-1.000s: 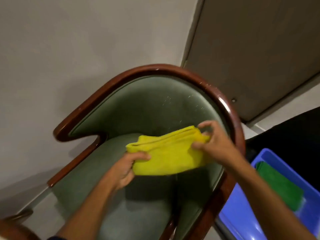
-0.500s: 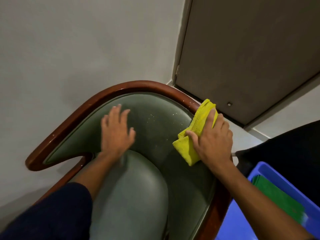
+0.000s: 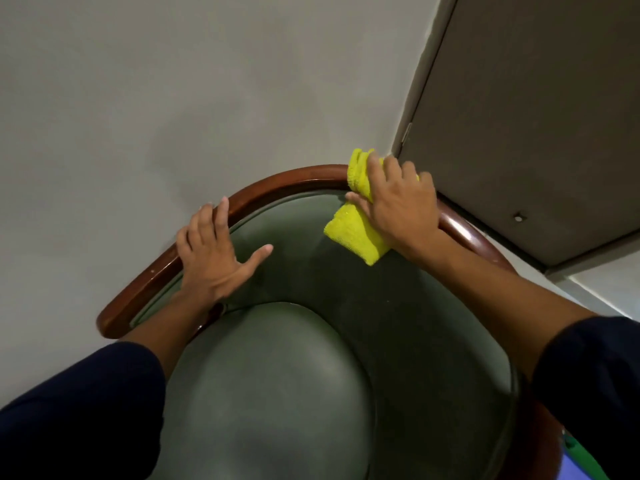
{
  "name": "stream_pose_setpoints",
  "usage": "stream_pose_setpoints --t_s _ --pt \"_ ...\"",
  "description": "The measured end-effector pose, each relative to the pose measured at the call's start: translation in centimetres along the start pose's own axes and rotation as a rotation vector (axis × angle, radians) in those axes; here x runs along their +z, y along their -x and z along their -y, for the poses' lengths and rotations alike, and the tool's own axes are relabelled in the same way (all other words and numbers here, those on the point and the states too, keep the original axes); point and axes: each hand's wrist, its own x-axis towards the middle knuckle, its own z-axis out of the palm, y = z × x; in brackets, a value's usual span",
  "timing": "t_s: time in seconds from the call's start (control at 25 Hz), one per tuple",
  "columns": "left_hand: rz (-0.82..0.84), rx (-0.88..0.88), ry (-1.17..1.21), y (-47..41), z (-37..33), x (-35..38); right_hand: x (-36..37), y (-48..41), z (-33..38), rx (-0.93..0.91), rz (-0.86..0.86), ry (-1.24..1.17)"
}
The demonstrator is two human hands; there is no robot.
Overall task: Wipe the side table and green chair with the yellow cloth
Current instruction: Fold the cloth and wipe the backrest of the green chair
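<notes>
Yellow cloth (image 3: 356, 233) lies folded over the top of the green chair (image 3: 277, 375), draped across the brown wooden rail (image 3: 277, 183) at the back's upper right curve, one end bunched above the rail and the other hanging down onto the green padding inside the back. The right hand (image 3: 398, 206) presses flat on it, fingers together and bent over the rail, the palm pinning the cloth to the wood. Half a second ago this hand and cloth sat lower, on the inner padding just under the rail's right bend; now they are up on the rail itself and nearer the middle of the back.

The left hand (image 3: 211, 251) rests on the left stretch of the same rail, empty, fingers spread over the wood and the thumb lying apart on the padding. Earlier it hovered, blurred, over the padding with the fingers close together; one second ago both hands held the cloth stretched between them above the seat.

Dark sleeves show at both lower corners. The rounded seat cushion fills the bottom centre. A grey wall (image 3: 173, 98) stands behind the chair and a brown door (image 3: 536, 116) to the right. The blue bin with green contents seen before is now almost out of view; only a sliver shows at the bottom right corner (image 3: 585, 465).
</notes>
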Motion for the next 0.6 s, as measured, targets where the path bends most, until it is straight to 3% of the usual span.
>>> stream_pose_setpoints --t_s 0.2,0.32,0.48,0.6 --pt "0.005 0.010 0.073 0.2 0.1 0.1 3.4 0.9 5.1 -0.457 -0.102 0.104" --pt "-0.002 -0.006 0.081 0.4 -0.4 0.2 4.3 3.9 3.5 -0.658 -0.013 0.232" --pt "0.052 0.068 0.111 0.6 -1.7 -0.6 3.0 12.7 -0.4 -0.641 0.279 0.355" --pt "0.076 0.039 0.088 -0.1 -0.3 -0.8 3.2 19.3 0.2 -0.591 0.633 0.359"
